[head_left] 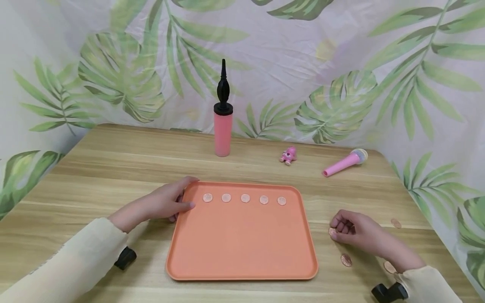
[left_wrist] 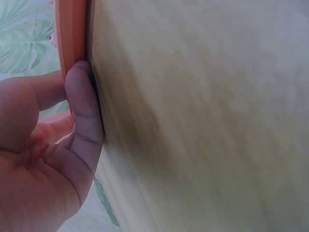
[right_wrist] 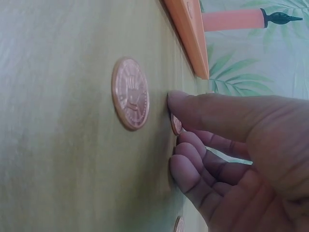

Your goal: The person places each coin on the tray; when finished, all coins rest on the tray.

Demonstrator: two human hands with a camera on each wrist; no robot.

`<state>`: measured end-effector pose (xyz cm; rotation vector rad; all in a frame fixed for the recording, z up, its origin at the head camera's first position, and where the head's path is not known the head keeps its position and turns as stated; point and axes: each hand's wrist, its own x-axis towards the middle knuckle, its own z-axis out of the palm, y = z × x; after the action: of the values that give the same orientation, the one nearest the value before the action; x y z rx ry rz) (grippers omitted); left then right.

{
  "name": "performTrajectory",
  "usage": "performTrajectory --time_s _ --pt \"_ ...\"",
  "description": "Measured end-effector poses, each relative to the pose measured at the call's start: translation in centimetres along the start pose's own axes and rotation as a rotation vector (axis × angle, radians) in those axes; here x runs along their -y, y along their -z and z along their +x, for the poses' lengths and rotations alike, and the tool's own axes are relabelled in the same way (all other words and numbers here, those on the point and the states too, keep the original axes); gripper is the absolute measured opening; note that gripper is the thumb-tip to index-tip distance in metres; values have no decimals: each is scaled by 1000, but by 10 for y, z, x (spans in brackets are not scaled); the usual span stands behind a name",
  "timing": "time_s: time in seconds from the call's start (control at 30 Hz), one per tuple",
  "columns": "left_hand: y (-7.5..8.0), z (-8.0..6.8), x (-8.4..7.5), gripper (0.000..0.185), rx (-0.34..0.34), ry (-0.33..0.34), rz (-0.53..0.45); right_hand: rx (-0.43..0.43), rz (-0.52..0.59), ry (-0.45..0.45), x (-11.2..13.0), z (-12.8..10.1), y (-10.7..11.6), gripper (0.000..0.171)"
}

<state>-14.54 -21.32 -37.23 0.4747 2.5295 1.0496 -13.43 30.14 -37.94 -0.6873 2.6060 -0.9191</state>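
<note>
An orange tray [head_left: 242, 244] lies on the wooden table, with several copper coins [head_left: 245, 198] in a row along its far side. My left hand [head_left: 182, 201] grips the tray's far left corner, thumb on top of the rim. In the left wrist view a finger [left_wrist: 84, 111] presses against the tray's edge [left_wrist: 72, 34]. Right of the tray, my right hand [head_left: 335, 230] pinches a coin [head_left: 332, 231] at the table surface. The right wrist view shows this coin [right_wrist: 176, 124] tilted up between the thumb [right_wrist: 193, 104] and the curled fingers, beside another coin [right_wrist: 130, 94] lying flat.
More loose coins lie around the right hand [head_left: 346, 260], [head_left: 395, 223], [head_left: 389, 267]. At the back stand a pink pump with a black nozzle [head_left: 222, 122], a small pink toy [head_left: 288, 155] and a pink toy microphone [head_left: 345, 162]. A leaf-print cloth hangs behind the table.
</note>
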Motion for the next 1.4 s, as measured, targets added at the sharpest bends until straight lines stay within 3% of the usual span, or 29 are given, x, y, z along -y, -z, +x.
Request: performTrajectory --time_s 0.3,0.47,0.57,0.7,1.03,1.4 --pt "1 0 -2 68 0 10 7 -16 8 29 1 -1 0 15" --pt "1 0 -3 69 4 13 8 -73 -32 87 0 -1 0 17" --pt "1 0 -3 69 6 14 4 -93 -28 77 1 0 0 16" --pt "1 -1 -3 69 7 13 2 -81 48 18 5 5 0 14" --pt "2 0 -2 68 6 6 10 -139 262 -15 29 38 -15 20" --pt "0 1 1 69 0 5 11 -7 438 -1 74 84 -44 22"
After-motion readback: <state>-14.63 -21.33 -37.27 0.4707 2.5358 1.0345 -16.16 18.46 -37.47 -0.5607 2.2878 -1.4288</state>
